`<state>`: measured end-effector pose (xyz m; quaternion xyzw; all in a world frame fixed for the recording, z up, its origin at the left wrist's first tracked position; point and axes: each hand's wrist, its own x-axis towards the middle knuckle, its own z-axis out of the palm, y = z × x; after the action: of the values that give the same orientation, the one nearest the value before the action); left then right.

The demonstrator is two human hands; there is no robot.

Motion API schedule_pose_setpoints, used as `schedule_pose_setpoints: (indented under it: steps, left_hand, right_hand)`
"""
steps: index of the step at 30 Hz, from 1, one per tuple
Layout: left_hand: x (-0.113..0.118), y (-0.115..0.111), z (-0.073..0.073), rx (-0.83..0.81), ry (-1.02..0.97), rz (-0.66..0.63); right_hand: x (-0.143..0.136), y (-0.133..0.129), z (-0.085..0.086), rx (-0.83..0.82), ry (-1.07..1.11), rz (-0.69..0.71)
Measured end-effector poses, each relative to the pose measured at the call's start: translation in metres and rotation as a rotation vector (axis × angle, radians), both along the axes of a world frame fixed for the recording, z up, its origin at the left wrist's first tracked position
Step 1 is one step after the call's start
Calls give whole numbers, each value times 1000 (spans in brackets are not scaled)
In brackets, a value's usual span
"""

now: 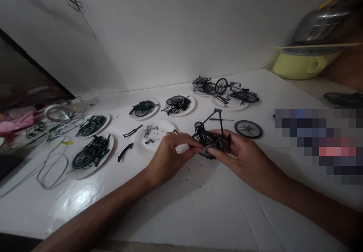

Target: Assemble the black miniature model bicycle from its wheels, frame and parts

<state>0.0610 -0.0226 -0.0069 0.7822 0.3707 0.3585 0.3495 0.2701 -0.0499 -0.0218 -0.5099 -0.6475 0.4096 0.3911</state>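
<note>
A small black model bicycle frame (217, 121) with a spoked wheel (204, 143) fitted at its lower end is held over the white table. My right hand (236, 150) grips the frame and wheel from the right, thumb near the hub. My left hand (177, 150) pinches at the wheel's hub from the left; anything tiny between its fingertips is hidden. A loose black wheel (248, 129) lies to the right of my hands. Behind my left hand is a white paper plate (141, 142) with small metal and black parts.
Plates of bicycle parts (109, 150) stand at the left, with others along the back. Two black curved pieces (125, 152) lie beside the near plate. Tiny screws (190, 180) are scattered in front. A yellow pot (297, 64) is at the back right; wires (52, 168) lie left.
</note>
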Motion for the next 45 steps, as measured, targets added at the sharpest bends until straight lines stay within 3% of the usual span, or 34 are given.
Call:
schedule_pose_setpoints:
  steps: [9,16,20,26,31,34,38,45]
  left_hand:
    - [2,1,-3,-124,-109,94]
    - [3,3,-8,-109,-89,124]
    - [3,0,-5,47,0,97]
    - [0,0,-3,366,84,-61]
    - [-3,-1,6,735,311,-257]
    - [-3,-4,13,844,433,-299]
    - [0,-4,10,791,382,-248]
    - [0,2,0,315,98,-104]
  right_hand:
    - [-1,2,0,21,-29,22]
    - [-5,-3,4,107,-161,-39]
    - [-4,-3,3,41,-101,-11]
    - [-2,2,-1,-137,169,37]
    - [-4,4,7,-222,281,84]
    - [-6,5,10,-243,293,91]
    - [-6,6,9,-270,291,76]
    - [0,8,6,-257,280,-1]
